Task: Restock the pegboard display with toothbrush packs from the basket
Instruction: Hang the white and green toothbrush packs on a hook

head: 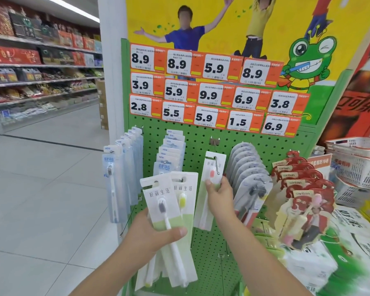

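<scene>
Far-left peg: blue-and-clear toothbrush packs [124, 174] hang in a row off the pegboard [201, 135], long axes vertical, brush heads up.
Left hand: the left hand [154, 233] grips a fanned bundle of white-and-green toothbrush packs [169, 212], thumb pressed across the front card. Their long axes run near upright, tops tilted slightly left, bristle ends up, handles reaching down past the wrist. How many packs are in the fan is hard to count; at least three seem to show.
Second peg: a second stack of blue packs [169, 154] hangs behind the bundle's top edge.
Middle peg: one white-and-green pack with a pink brush head [212, 174] hangs on the metal hook [216, 165], long axis vertical, head up, hook passing through its hanger slot.
Right hand: the right hand [219, 195] holds that pack at mid-height, thumb on its front face, fingers curled round its right edge.
Right pegs: grey rounded packs [248, 167] hang beside the hand, then red cartoon-carded packs [303, 189] further right.
Far right: white baskets [359, 159] are stacked beyond the board.
</scene>
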